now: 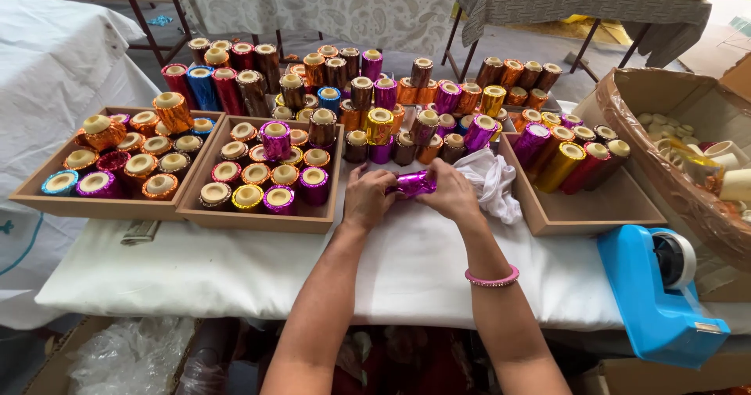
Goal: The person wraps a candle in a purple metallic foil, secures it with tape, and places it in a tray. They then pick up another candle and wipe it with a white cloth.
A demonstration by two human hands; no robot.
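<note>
Held piece: a magenta foil-wrapped roll (413,183) lay crosswise between both hands, just above the white-covered tabletop (235,266), near its middle
Left hand: the left hand (368,197) was closed, fingers pinching the roll's left end
Right hand: the right hand (451,193), with a pink bangle (492,278) on its forearm, was curled over the roll's right end, fingers pressed together on the foil
Left surroundings: two shallow cardboard trays, a far-left tray (31,194) and a middle tray (258,219), stood side by side, touching, both filled with upright foil-wrapped cups in mixed colours
Behind the hands: a dense crowd of standing foil rolls (375,98) closed off the far side of the tabletop
Right surroundings: a crumpled white cloth (493,180) lay just beside the right hand; a third tray (594,207) held slanted rolls at its far end
Right edge: a blue tape dispenser (653,293) sat at the near corner, and a large open carton (649,98) stood beyond it
Open room: bare white cover lay under and on either side of the forearms, up to the near edge
</note>
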